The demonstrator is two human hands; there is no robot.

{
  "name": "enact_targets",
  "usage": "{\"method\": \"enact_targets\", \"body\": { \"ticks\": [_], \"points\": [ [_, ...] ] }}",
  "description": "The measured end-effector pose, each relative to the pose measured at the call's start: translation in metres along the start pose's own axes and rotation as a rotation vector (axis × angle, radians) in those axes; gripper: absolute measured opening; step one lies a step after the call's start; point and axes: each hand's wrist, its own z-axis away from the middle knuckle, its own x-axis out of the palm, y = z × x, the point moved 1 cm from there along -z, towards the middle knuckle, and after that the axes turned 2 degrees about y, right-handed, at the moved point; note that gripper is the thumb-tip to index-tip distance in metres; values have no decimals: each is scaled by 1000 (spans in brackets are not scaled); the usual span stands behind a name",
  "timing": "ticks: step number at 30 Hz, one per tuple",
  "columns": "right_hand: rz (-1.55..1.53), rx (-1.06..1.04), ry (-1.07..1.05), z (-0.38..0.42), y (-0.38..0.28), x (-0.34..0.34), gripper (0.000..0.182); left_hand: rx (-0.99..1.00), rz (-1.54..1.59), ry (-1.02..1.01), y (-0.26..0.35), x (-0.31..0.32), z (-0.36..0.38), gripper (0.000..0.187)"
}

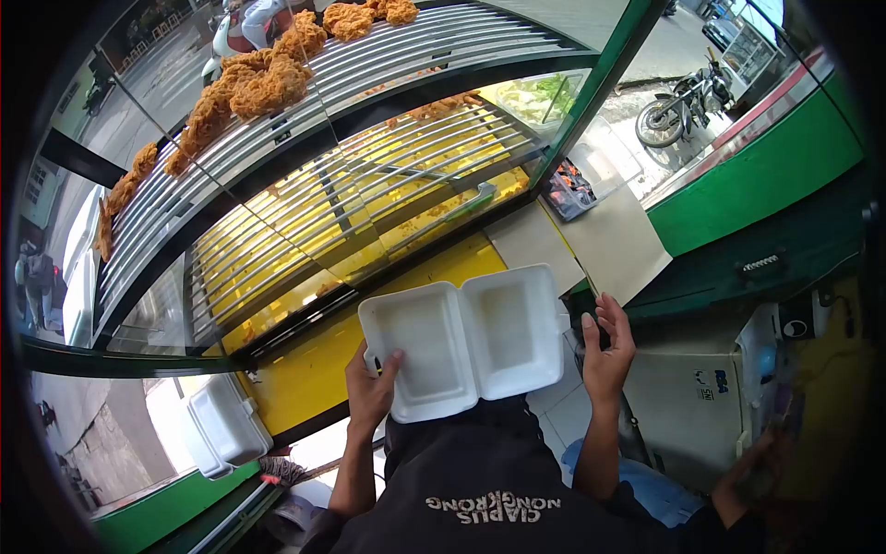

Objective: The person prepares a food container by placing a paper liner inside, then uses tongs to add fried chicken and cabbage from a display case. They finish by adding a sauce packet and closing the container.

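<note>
An opened white foam takeaway box lies spread in front of my body, its two halves facing up with nothing inside. My left hand grips its left edge, thumb over the rim and the fingers underneath. Right of the box, my right hand is raised with its fingers apart, fingertips close to the lower edge of a sheet of brown paper. Ahead of the box, a yellow ledge runs along the glass display case.
Fried chicken pieces sit on the case's upper metal rack. A closed foam box stands at the left. Sachets fill a small container. Another person's hand shows at lower right beside a gas stove.
</note>
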Motion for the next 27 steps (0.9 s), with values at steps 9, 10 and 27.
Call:
{"method": "enact_targets", "body": {
  "ticks": [9, 10, 27],
  "points": [
    [-188, 211, -667, -20, 41, 94, 38, -136, -206, 240, -39, -15, -4, 36],
    [-184, 211, -678, -26, 37, 100, 39, -113, -260, 288, -37, -16, -4, 39],
    [-632, -320, -75, -173, -64, 92, 36, -173, -27, 479, -37, -13, -15, 40]
  ]
}}
